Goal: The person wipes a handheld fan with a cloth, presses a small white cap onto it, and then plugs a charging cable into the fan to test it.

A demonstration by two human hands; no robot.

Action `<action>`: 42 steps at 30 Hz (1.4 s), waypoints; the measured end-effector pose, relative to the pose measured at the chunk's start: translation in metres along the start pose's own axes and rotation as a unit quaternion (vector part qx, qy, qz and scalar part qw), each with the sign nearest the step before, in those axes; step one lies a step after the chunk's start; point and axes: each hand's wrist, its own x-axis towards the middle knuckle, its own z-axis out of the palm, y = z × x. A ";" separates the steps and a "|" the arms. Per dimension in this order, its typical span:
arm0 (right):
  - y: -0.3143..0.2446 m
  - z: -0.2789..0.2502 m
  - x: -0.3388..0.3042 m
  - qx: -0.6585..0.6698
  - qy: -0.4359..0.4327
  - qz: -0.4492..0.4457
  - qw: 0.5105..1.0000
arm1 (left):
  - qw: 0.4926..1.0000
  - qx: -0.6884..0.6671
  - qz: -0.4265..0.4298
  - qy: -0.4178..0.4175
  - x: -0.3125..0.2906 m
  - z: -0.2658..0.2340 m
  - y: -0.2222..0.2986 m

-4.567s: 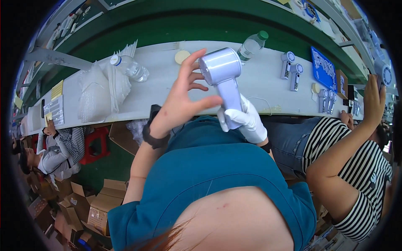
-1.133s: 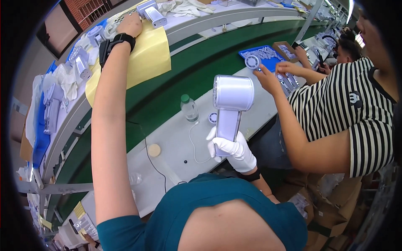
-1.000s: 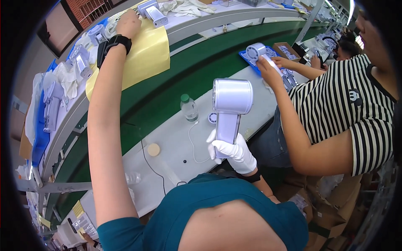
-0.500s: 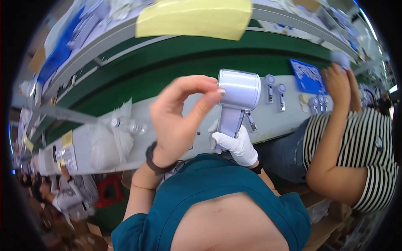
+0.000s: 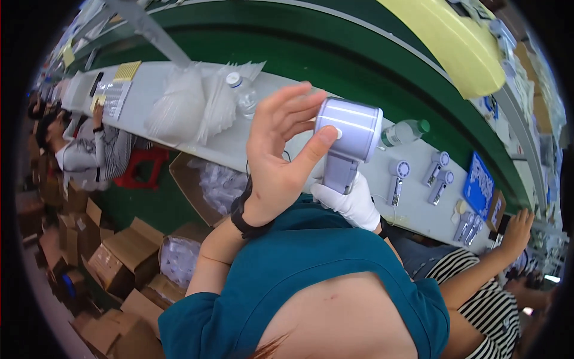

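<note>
One lavender fan point(image 5: 356, 125) rose from the gloved right hand point(image 5: 353, 206), which clasped its handle; the unclenched left hand point(image 5: 281, 149) thumbed its head. Two bottles point(image 5: 402, 133) flanked it; three smaller fans point(image 5: 395, 190) lay nearest its right.

The bare left hand point(image 5: 276, 149) is raised — fingers point(image 5: 287, 100) arched, thumb point(image 5: 317, 147) extended; the white-gloved right hand point(image 5: 354, 202), lower down, is curled closed.

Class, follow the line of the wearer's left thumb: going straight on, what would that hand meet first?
The bare left hand would first meet the lavender handheld fan, at its round head; the thumb appears to touch it there, though depth is hard to judge in this view.
</note>
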 end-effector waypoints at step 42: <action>0.017 -0.020 0.005 0.007 0.015 0.034 0.999 | 0.872 0.306 0.068 0.376 -0.007 -0.274 -0.101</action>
